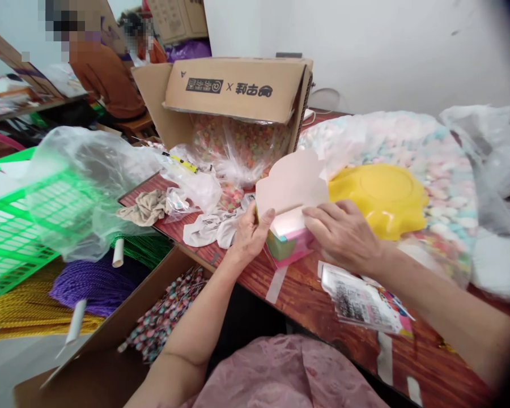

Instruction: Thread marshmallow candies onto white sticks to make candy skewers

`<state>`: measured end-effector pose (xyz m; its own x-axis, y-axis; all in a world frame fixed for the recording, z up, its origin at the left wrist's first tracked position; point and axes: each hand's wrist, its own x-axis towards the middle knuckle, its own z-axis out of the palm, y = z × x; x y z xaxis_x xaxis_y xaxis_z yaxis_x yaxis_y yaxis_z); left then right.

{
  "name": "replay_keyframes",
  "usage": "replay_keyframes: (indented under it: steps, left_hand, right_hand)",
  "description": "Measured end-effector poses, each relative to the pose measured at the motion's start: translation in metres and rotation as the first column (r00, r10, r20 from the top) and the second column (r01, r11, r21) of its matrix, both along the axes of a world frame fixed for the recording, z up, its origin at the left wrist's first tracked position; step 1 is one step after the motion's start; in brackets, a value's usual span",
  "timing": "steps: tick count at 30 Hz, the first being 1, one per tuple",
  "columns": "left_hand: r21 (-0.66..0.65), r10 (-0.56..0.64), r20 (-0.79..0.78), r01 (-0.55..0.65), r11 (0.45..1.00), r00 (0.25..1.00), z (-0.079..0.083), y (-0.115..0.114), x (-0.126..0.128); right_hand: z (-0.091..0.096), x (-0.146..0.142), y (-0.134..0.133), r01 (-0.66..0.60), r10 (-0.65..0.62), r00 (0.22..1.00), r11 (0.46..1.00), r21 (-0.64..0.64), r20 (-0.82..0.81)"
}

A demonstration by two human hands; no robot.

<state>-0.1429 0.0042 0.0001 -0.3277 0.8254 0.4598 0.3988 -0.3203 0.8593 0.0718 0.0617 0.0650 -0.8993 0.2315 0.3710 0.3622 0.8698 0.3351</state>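
Observation:
In front of me a small pink paper box (pixel 295 249) with a green patch on its side rests at the table's front edge. Its pale pink scalloped lid flap (pixel 293 184) stands raised. My left hand (pixel 253 229) grips the box's left side, thumb along the near top edge. Across the box's top right lies my right hand (pixel 344 232), its fingers bent over the white inner flap and holding it. Some of its fingertips are hidden behind the box. Just right of the box sits a stack of printed cards or bags (pixel 361 300).
A yellow wavy-edged dish (pixel 378 198) lies upside down on a big bag of pastel candies (pixel 446 170). Behind stands an open carton (pixel 233 85) with bagged candies. Left are rags (pixel 147 207), a green basket (pixel 21 226) and a carton of lollipop-like sticks (pixel 170 311). Two people sit farther back.

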Motion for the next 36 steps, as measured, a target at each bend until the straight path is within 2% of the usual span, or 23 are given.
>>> replay_keyframes:
  steps: [2, 6, 10, 13, 16, 18, 20, 22, 23, 25, 26, 28, 32, 36]
  left_hand:
    - [-0.015, -0.019, 0.06, 0.02, 1.0, 0.998, 0.0, -0.002, -0.002]
    - [-0.023, -0.031, 0.102, 0.033, 0.999, 0.994, 0.004, -0.006, -0.003]
    - [0.021, -0.092, 0.087, 0.09, 0.996, 0.992, 0.01, -0.007, 0.001]
    - [0.067, -0.109, 0.02, 0.107, 0.992, 0.994, 0.012, -0.01, 0.006]
    - [0.169, 0.065, -0.176, -0.035, 0.985, 0.982, 0.017, -0.018, 0.011]
    - [0.313, 0.228, -0.341, -0.119, 0.942, 0.912, 0.024, -0.031, 0.014]
    - [0.463, 0.36, -0.462, -0.126, 0.877, 0.811, 0.035, -0.051, 0.019]
    - [0.529, 0.391, -0.535, -0.064, 0.846, 0.749, 0.046, -0.078, 0.026]
    - [0.492, 0.329, -0.584, 0.001, 0.871, 0.742, 0.051, -0.091, 0.03]
    - [0.392, 0.104, -0.653, 0.217, 0.894, 0.75, 0.057, -0.112, 0.043]
    - [0.299, -0.019, -0.677, 0.299, 0.906, 0.736, 0.058, -0.118, 0.05]
    - [0.169, -0.185, -0.685, 0.401, 0.9, 0.704, 0.054, -0.121, 0.063]
    - [0.033, -0.272, -0.724, 0.425, 0.904, 0.634, 0.036, -0.112, 0.08]
    - [-0.031, -0.318, -0.733, 0.437, 0.899, 0.601, 0.025, -0.11, 0.08]
  right_hand:
    - [-0.005, 0.025, -0.015, -0.054, 0.059, 0.988, 0.998, 0.035, -0.141]
    - [-0.025, 0.065, -0.049, -0.077, 0.095, 0.942, 0.995, 0.068, -0.321]
    - [-0.046, 0.081, -0.077, -0.045, 0.049, 0.912, 0.999, 0.021, -0.407]
    - [-0.056, 0.082, -0.086, 0.018, -0.006, 0.897, 1.0, 0.022, -0.442]
    - [-0.061, 0.079, -0.087, 0.064, -0.049, 0.883, 0.998, 0.017, -0.466]
    - [-0.063, 0.078, -0.086, 0.067, -0.056, 0.868, 0.998, 0.005, -0.493]
    - [-0.065, 0.078, -0.087, 0.06, -0.057, 0.851, 0.998, -0.012, -0.522]
    - [-0.067, 0.081, -0.092, 0.073, -0.078, 0.834, 0.997, -0.032, -0.546]
    - [-0.069, 0.083, -0.095, 0.086, -0.096, 0.828, 0.995, -0.043, -0.552]
    - [-0.074, 0.088, -0.103, 0.114, -0.133, 0.819, 0.991, -0.069, -0.558]
    - [-0.076, 0.09, -0.107, 0.123, -0.143, 0.811, 0.99, -0.073, -0.568]
    - [-0.08, 0.094, -0.114, 0.136, -0.148, 0.785, 0.989, -0.065, -0.602]
    - [-0.083, 0.098, -0.123, 0.17, -0.144, 0.732, 0.985, -0.025, -0.666]
    - [-0.078, 0.099, -0.127, 0.189, -0.185, 0.757, 0.98, -0.062, -0.627]
